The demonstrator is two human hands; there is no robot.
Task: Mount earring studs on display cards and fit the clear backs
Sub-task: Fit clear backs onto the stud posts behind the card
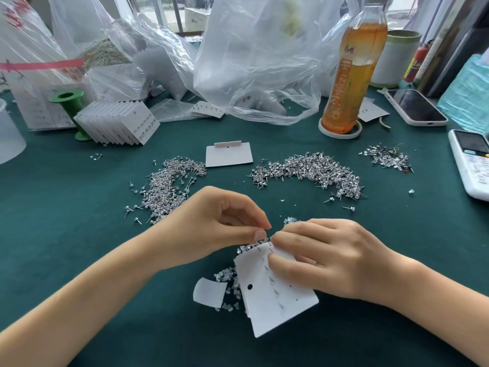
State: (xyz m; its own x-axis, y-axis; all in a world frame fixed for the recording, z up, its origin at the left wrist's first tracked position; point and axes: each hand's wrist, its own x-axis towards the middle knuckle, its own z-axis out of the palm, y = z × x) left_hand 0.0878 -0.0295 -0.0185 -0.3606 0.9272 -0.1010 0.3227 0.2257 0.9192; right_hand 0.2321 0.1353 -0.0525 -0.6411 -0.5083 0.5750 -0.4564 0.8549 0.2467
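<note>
Left hand: a small piece, too small to name for sure but judged a clear back, is pinched between thumb and forefinger of the left hand (211, 223) at the card's top edge.
Right hand: the display card (275, 300) is gripped by the right hand (325, 258), fingers curled over its upper part.
Card location: the card is held tilted just above the green table (79, 260), near the middle of the front edge, back side up.
Card look: white, stiff, 1 punched hang hole, a row of thin silver posts poking through, some small holes beside it not yet filled.
Clear backs: a loose heap of clear backs (230, 287) is seen under and left of the card.
Stud piles: the 2 big stud piles (309, 170) are spread further back, toward the middle of the table.
Risk 1: a post could be bent if the back is pressed on at an angle.
Risk 2: the tiny back could be dropped into the heap if the pinch slips.
Risk 3: the card could be creased by too firm a grip.
</note>
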